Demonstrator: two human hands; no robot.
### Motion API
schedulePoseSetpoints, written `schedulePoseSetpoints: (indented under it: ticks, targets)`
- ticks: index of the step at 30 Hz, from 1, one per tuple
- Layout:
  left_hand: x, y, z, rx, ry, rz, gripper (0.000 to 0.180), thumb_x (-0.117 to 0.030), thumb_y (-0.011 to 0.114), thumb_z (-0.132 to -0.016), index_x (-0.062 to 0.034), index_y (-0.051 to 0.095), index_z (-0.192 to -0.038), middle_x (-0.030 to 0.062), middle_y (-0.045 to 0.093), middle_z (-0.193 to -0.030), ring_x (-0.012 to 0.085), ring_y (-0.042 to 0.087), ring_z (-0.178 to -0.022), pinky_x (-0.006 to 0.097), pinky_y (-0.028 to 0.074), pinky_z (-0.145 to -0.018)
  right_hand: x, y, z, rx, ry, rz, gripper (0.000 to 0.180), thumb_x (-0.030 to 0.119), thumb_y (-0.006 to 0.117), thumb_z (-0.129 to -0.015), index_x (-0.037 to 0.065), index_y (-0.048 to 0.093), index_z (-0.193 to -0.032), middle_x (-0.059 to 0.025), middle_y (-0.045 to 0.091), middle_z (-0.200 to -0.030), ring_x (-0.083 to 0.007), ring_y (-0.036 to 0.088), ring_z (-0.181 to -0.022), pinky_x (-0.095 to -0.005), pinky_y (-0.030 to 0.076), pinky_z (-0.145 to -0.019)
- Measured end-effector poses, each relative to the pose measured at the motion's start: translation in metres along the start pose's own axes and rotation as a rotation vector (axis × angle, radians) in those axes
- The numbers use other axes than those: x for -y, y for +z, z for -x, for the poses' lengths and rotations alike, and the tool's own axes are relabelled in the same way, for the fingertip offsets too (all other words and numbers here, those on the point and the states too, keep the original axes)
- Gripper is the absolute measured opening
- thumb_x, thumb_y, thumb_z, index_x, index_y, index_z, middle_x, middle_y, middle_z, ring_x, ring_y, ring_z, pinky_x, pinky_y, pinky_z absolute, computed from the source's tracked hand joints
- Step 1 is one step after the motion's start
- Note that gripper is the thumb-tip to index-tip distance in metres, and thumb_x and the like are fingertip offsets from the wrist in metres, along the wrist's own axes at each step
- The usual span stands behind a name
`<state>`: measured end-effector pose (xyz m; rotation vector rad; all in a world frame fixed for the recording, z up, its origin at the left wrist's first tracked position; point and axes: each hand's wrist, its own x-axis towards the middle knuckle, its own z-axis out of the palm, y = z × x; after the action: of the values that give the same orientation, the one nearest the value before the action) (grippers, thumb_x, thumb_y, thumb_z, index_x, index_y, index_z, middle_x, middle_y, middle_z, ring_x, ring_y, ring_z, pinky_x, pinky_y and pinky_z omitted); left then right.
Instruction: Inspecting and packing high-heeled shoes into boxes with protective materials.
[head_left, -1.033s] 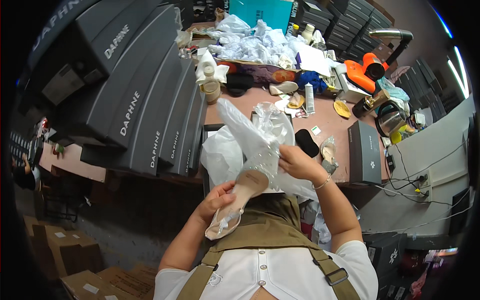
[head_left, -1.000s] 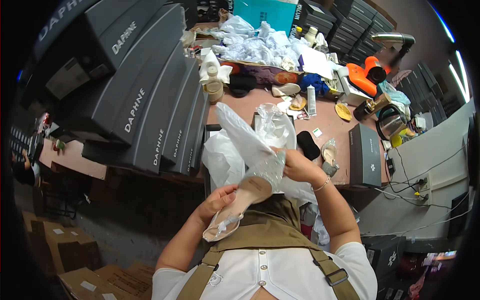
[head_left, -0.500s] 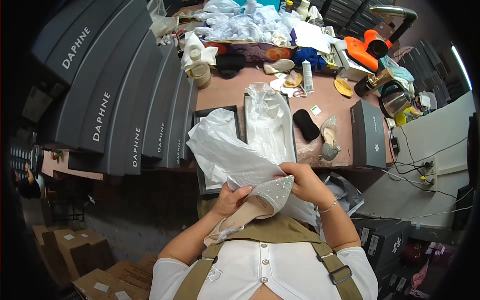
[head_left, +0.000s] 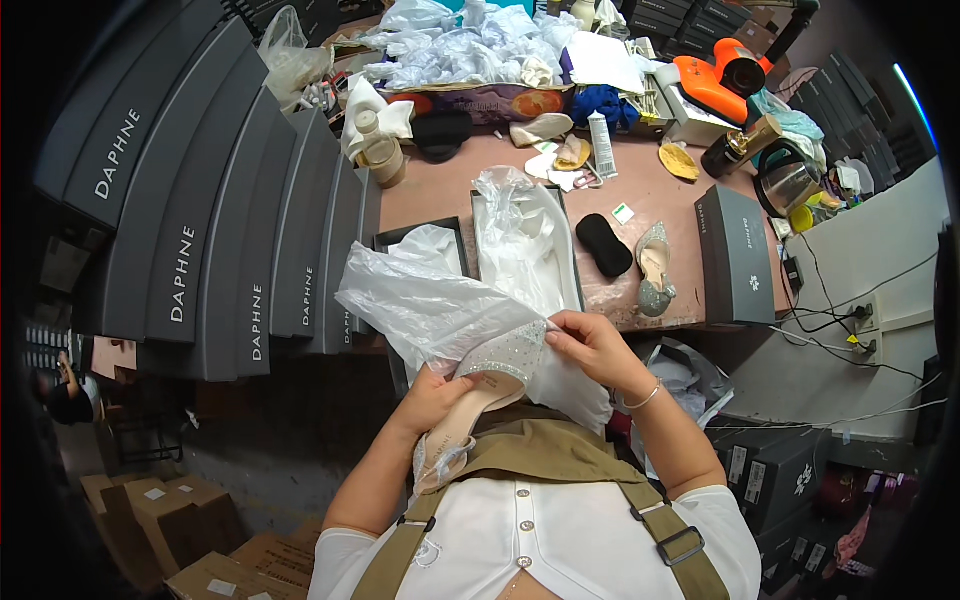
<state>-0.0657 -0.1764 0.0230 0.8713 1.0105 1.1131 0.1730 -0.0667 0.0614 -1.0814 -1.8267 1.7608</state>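
My left hand (head_left: 428, 398) is gripping the glittery shoe (head_left: 470, 410) by its middle, the toe pointing far right; my right hand (head_left: 595, 352) is pinching white tissue paper (head_left: 420, 305) at the toe. I am holding the shoe before the desk (head_left: 637, 178). To the right, a second shoe (head_left: 654, 265) is lying beside a black oblong item (head_left: 604, 246).

The tabletop (head_left: 440, 192) is dull pink. On the right is a pale grey wall (head_left: 845, 275) with a socket (head_left: 867, 330) and loose black and white wires. A long, thin light (head_left: 914, 104) shines high up on the right. At the lower left, brown cardboard boxes (head_left: 195, 510) sit on the dark grey floor (head_left: 265, 450). Another pink table (head_left: 113, 358) is far left.
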Motion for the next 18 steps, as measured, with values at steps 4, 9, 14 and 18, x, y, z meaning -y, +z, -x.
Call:
schedulePoseSetpoints:
  ticks: [4, 9, 14, 18]
  targets:
    - [0.001, -0.004, -0.003, -0.068, 0.033, 0.054, 0.051, 0.01, 0.049, -0.084, 0.0005, 0.047, -0.133, 0.0095, 0.054, -0.129, 0.0175, 0.052, -0.118, 0.031, 0.04, -0.101, 0.013, 0.001, -0.011, -0.075, -0.127, 0.225, 0.013, 0.01, 0.061, -0.088, -0.002, 0.061, -0.095, -0.012, 0.053, -0.068, -0.0147, 0.046, -0.061, -0.0297, 0.042, -0.059]
    - [0.003, -0.004, -0.003, -0.124, 0.072, 0.06, 0.049, 0.01, 0.047, -0.083, 0.0016, 0.049, -0.13, 0.0105, 0.058, -0.125, 0.0184, 0.056, -0.114, 0.031, 0.042, -0.099, 0.01, -0.011, -0.024, 0.01, -0.219, 0.338, 0.022, 0.016, 0.062, -0.092, -0.001, 0.062, -0.106, -0.0021, 0.06, -0.077, -0.0088, 0.052, -0.069, -0.0249, 0.045, -0.063]
    - [-0.022, -0.005, -0.008, -0.07, 0.26, -0.58, 0.046, 0.008, 0.047, -0.078, 0.0021, 0.056, -0.123, 0.016, 0.062, -0.117, 0.0269, 0.061, -0.107, 0.034, 0.045, -0.096, 0.03, -0.037, -0.054, 0.282, -0.204, 0.219, 0.07, 0.031, 0.07, -0.086, -0.003, 0.038, -0.139, -0.0163, 0.056, -0.128, -0.0206, 0.055, -0.113, -0.0337, 0.043, -0.098]
    - [-0.031, 0.005, -0.01, -0.007, 0.304, -0.767, 0.046, 0.007, 0.046, -0.075, 0.002, 0.059, -0.119, 0.0185, 0.061, -0.119, 0.0295, 0.058, -0.112, 0.034, 0.042, -0.098, 0.058, -0.018, -0.079, 0.451, -0.261, 0.138, 0.062, 0.029, 0.075, -0.08, -0.003, 0.051, -0.128, -0.0159, 0.062, -0.119, -0.0215, 0.059, -0.108, -0.0364, 0.045, -0.094]
